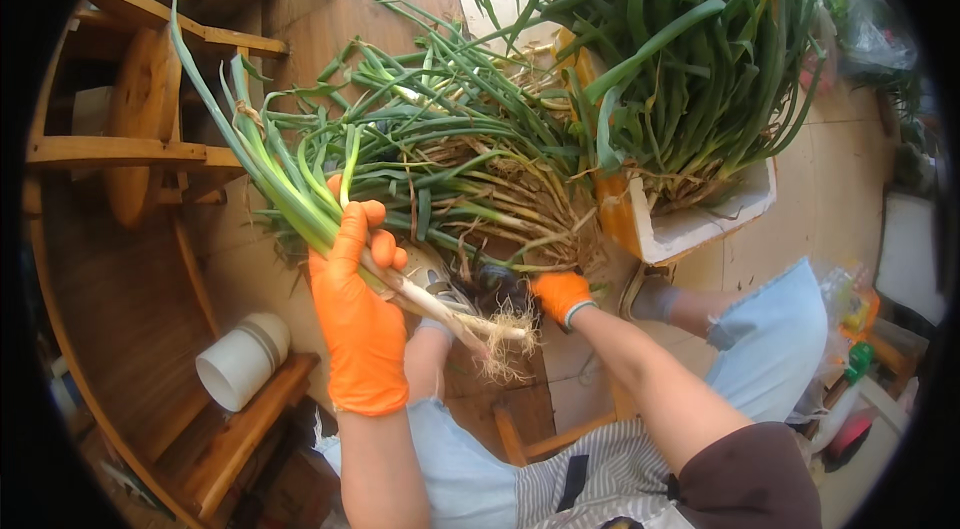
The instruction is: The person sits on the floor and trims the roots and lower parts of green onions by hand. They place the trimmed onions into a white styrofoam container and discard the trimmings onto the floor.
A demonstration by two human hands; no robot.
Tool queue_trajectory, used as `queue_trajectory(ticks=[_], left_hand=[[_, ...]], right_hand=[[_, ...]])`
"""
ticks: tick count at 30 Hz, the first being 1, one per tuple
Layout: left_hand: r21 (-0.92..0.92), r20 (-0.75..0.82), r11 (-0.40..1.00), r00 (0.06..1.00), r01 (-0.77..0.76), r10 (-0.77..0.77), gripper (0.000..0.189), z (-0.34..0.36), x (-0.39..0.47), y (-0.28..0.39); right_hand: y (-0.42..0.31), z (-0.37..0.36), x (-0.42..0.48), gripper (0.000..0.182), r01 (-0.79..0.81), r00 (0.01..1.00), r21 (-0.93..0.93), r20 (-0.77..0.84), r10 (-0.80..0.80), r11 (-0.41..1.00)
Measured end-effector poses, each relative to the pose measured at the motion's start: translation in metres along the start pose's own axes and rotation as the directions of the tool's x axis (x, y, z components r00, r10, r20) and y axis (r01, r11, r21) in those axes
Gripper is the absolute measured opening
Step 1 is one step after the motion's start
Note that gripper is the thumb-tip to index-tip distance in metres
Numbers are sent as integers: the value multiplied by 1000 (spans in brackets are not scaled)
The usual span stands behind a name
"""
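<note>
My left hand [356, 311], in an orange rubber glove, grips a few long green onions [300, 206]. Their green tops point up and to the left, while the white stems and stringy roots [510, 341] reach right, over the space between my legs. My right hand [561, 296], also gloved in orange, is low beside a dark, shiny item [499, 289], perhaps a plastic bag. Its fingertips are hidden there, so I cannot tell if it holds anything. Just beyond both hands, a loose heap of green onions [480, 176] with dry brown outer leaves lies on the floor.
A foam box [645, 229] with orange tape holds a tall upright bunch of green onions [675, 56]. To the left are wooden furniture [135, 150] and a white cylindrical container [240, 364] lying on a wooden ledge. Plastic bags [862, 19] crowd the far right.
</note>
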State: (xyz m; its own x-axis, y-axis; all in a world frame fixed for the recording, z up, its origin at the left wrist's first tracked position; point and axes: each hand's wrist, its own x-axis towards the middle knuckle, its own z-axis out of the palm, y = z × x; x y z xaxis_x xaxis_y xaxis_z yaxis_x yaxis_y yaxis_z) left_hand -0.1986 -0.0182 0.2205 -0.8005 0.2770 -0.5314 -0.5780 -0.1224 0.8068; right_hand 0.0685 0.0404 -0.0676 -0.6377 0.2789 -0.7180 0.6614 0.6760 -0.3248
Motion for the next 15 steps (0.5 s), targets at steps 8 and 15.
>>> queue_trajectory(ticks=[8, 15], left_hand=[[53, -36, 999, 999, -4, 6, 43, 0, -1, -4], [76, -142, 994, 988, 79, -67, 23, 7, 3, -7]], right_hand=[[-18, -87, 47, 25, 10, 862, 677, -379, 337, 736], [-63, -138, 162, 39, 41, 849, 593, -445, 285, 804]])
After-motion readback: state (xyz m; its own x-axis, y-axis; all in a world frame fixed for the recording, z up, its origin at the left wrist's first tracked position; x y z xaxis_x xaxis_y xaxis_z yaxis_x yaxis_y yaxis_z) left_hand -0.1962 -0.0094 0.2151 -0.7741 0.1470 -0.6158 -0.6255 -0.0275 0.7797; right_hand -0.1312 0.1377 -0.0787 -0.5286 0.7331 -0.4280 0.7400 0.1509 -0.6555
